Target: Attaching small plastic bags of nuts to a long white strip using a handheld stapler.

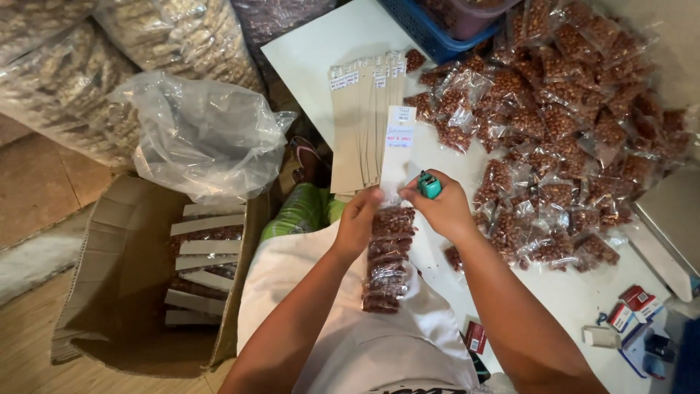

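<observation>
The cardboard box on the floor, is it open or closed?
Open. The cardboard box has its flaps spread out, and card-topped packets show inside.

Strip of small clear packets of brown nuts (386, 259): hangs vertically at scene centre, near side, in front of the white shirt. Top end pinched at a pale card header (398, 149) rising toward the far side. Teal stapler (429, 184) sits just right of the card's lower end, upright-ish.
</observation>
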